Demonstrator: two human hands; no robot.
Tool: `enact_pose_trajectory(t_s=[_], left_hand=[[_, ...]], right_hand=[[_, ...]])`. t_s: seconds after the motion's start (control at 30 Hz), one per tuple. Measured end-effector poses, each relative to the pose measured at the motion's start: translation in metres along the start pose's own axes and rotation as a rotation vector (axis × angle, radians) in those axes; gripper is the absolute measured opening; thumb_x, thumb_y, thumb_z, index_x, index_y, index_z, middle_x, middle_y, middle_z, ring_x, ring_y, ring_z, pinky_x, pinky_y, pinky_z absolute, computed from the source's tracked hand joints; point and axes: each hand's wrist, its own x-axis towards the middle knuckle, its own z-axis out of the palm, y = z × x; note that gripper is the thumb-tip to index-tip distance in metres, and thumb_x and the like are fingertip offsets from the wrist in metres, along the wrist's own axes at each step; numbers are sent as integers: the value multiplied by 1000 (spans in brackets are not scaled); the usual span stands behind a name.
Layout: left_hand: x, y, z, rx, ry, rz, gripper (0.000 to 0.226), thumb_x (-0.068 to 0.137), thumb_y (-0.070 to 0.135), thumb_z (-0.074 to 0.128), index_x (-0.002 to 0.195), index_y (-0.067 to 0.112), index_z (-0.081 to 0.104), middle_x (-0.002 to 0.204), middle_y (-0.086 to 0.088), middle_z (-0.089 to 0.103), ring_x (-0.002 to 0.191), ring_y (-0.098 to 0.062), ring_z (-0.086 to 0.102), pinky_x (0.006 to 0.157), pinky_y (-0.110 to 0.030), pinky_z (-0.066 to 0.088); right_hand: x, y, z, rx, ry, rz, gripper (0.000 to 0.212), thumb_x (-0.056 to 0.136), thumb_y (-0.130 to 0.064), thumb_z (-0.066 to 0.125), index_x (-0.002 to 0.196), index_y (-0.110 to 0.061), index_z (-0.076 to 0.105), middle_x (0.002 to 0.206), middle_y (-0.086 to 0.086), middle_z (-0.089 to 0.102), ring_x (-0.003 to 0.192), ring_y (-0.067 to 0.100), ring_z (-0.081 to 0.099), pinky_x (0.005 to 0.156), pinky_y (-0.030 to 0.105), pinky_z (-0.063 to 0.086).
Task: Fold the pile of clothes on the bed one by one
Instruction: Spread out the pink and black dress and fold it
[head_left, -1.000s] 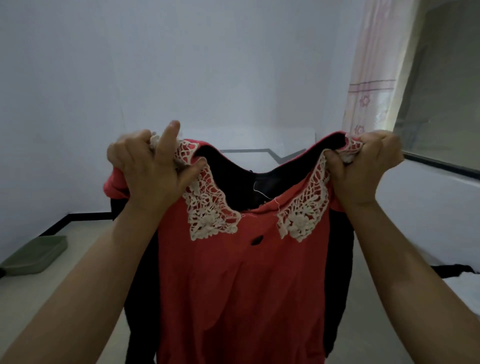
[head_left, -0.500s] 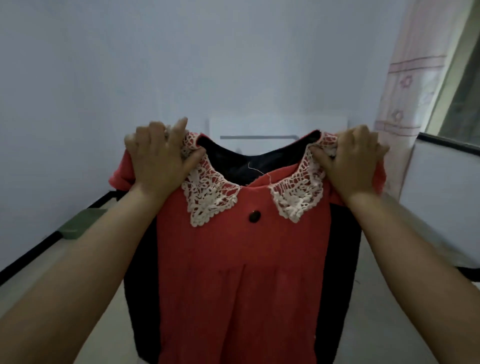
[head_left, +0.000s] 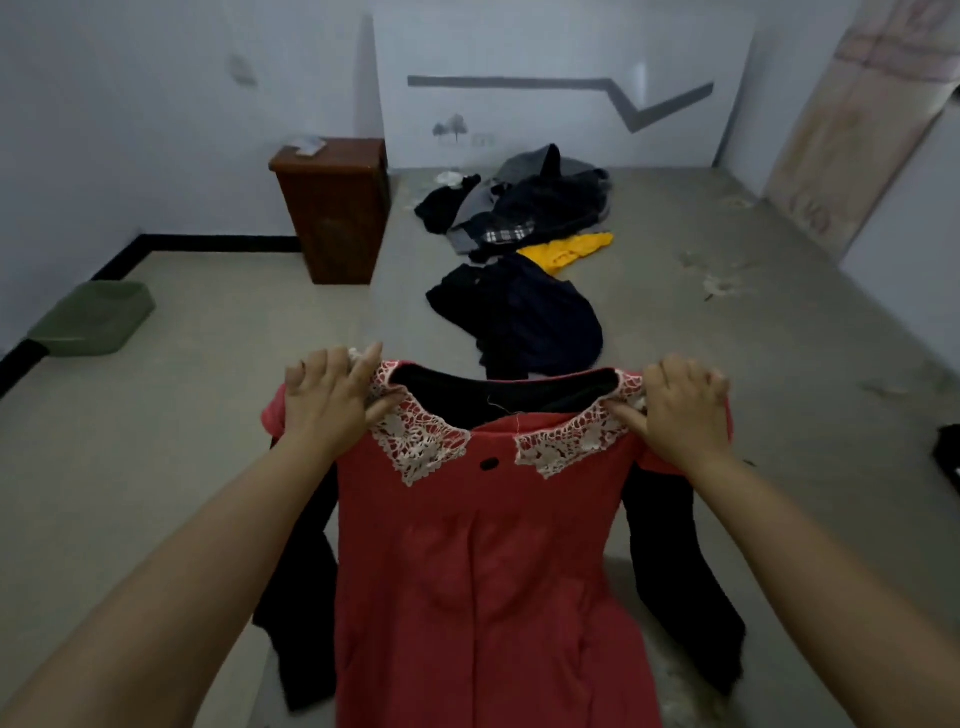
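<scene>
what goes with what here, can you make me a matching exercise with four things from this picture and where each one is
Things:
1. red dress
2. yellow garment
3. green basin
4. wooden cabinet

Places:
A. on the floor by the left wall
B. at the near edge of the far pile of clothes
C. held up at the shoulders by both hands
D. standing by the back wall, left of the bed

Pairs: 1-C, 2-B, 3-A, 4-D
</scene>
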Motion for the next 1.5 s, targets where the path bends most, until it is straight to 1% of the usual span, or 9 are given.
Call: enact_pose_trajectory(t_s=[0.23, 0.43, 0.57, 0.67, 0.87, 1.0, 1.13, 1.27, 1.5], left_hand=[[73, -33, 87, 92, 165, 230, 73, 87, 67, 3, 113, 17, 49, 74, -15, 61, 75, -27, 44, 65, -36, 22], [165, -40, 135, 120, 190, 240, 73, 79, 67, 28, 111, 10, 61, 75, -19, 57, 73, -29, 50, 68, -37, 30], [226, -30, 196, -38, -51, 28, 69, 82, 54, 51, 139, 17, 38, 128, -28, 41, 119, -41, 37, 100, -55, 18], [206, -10, 260, -67, -204, -7, 68, 86, 39, 53, 145, 22, 23, 151, -20, 14, 139, -37, 6, 108, -55, 0], [54, 18, 335, -193, -518, -139, 59, 92, 33, 47, 143, 12, 27, 148, -23, 22, 139, -37, 12, 109, -47, 13], [-32, 30, 324, -315, -596, -348, 58, 92, 27, 51, 140, 2, 30, 143, -34, 25, 135, -46, 19, 110, -50, 17], [-89, 35, 304, -347, -568, -491, 63, 86, 33, 41, 137, -3, 34, 141, -36, 26, 131, -49, 24, 107, -54, 20], [-129, 39, 290, -349, -552, -671, 65, 89, 27, 54, 142, 4, 25, 143, -32, 23, 130, -45, 26, 102, -55, 25], [-182, 41, 268, -528, -522, -722, 75, 87, 29, 58, 146, 14, 16, 125, -31, 43, 113, -43, 43, 93, -48, 37]], right_hand=[[41, 4, 91, -13, -74, -56, 85, 79, -75, 12, 67, -4, 57, 68, 13, 57, 59, 27, 56, 63, 36, 23], [132, 22, 161, -4, -124, -47, 66, 63, -66, 44, 70, -1, 55, 70, 19, 55, 64, 31, 57, 65, 37, 30], [177, 6, 240, 72, -425, 138, 84, 70, -46, 69, 136, -7, 36, 138, 26, 34, 127, 40, 31, 102, 60, 16], [136, -32, 296, 153, -624, 144, 81, 82, -40, 59, 146, -23, 14, 155, 11, 2, 141, 33, -1, 105, 65, 2], [-36, -73, 317, 394, -785, 428, 63, 90, -39, 49, 142, -11, 29, 150, 15, 22, 140, 30, 12, 110, 52, 6], [-135, -73, 271, 434, -812, 736, 84, 75, -56, 39, 136, 3, 35, 142, 29, 31, 133, 42, 28, 108, 54, 19], [-204, -71, 232, 428, -853, 727, 106, 70, -76, 26, 131, 10, 39, 135, 33, 38, 123, 47, 40, 99, 52, 34], [-225, -74, 225, 362, -822, 818, 70, 78, -32, 69, 128, 10, 42, 127, 34, 45, 115, 47, 44, 93, 54, 36], [-223, -80, 214, 482, -721, 822, 26, 92, -13, 50, 99, 11, 55, 95, 31, 59, 90, 42, 55, 75, 41, 40]])
